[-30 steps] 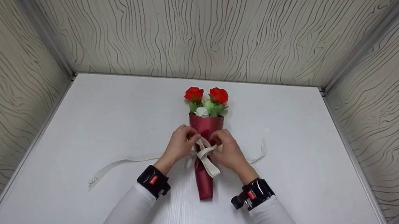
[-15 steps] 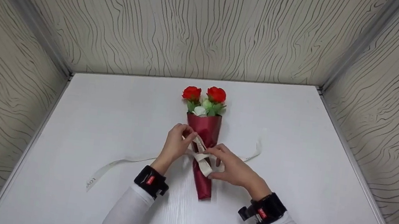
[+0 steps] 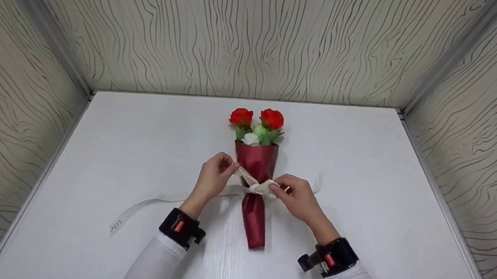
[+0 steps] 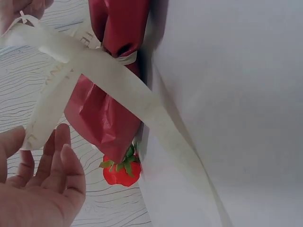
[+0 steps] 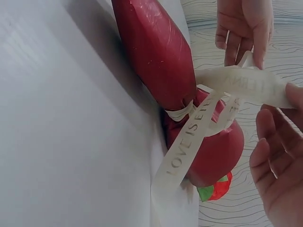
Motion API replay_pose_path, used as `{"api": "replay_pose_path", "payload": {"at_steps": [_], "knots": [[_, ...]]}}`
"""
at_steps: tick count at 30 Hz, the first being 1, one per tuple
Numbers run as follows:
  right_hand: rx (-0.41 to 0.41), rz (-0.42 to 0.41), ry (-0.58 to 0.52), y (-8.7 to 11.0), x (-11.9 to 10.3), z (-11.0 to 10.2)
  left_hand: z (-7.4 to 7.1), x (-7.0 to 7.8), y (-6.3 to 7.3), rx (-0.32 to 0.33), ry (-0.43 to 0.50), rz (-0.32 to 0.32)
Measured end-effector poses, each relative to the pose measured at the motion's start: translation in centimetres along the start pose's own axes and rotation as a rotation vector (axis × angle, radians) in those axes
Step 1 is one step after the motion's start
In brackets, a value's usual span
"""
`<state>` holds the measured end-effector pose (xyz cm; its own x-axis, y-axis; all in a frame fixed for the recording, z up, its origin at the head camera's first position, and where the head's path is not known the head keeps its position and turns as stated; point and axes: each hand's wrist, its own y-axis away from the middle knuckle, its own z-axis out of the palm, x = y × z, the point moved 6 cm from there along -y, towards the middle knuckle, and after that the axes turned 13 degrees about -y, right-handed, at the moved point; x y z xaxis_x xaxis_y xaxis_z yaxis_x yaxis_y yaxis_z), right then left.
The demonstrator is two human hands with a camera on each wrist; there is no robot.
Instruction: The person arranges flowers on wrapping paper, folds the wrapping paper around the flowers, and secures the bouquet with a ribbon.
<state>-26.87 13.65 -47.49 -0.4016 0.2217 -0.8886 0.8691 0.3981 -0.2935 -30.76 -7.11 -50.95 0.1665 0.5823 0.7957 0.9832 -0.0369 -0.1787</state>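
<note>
A bouquet in dark red wrapping paper [image 3: 255, 159] lies on the white table, its red roses [image 3: 272, 119] toward the back wall. Around its narrowed waist runs a cream ribbon [image 3: 259, 188], crossed in a loose knot at the front. My left hand [image 3: 214, 176] pinches one ribbon loop between thumb and forefinger, left of the knot. On the other side my right hand [image 3: 299, 197] pinches the second loop close to the knot. Printed letters show on the ribbon [image 5: 184, 149] in the right wrist view. One rose [image 4: 122, 171] peeks out below the paper in the left wrist view.
A long ribbon tail [image 3: 132, 210] trails across the table to the left, and a shorter tail [image 3: 318, 182] reaches out to the right. Wood-patterned panels [image 3: 251, 37] enclose the white table [image 3: 136, 136] at the back and both sides.
My right hand dropped to the lower ribbon loop, took hold of it and drew it up to the right. My left hand moved slightly left with its loop. The right tail has shortened.
</note>
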Motion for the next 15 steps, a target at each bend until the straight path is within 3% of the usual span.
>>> {"api": "replay_pose_path", "payload": {"at_steps": [2, 9, 15], "knots": [[0.055, 0.02, 0.002, -0.2, 0.3, -0.4, -0.2, -0.2, 0.1, -0.005, 0.022, -0.01], [0.243, 0.08, -0.07, -0.5, 4.2, -1.7, -0.7, -1.2, 0.5, -0.024, 0.101, -0.029], [0.249, 0.14, -0.206, -0.8, 5.1, -1.8, -1.0, -2.2, 0.6, -0.027, 0.102, -0.058]]}}
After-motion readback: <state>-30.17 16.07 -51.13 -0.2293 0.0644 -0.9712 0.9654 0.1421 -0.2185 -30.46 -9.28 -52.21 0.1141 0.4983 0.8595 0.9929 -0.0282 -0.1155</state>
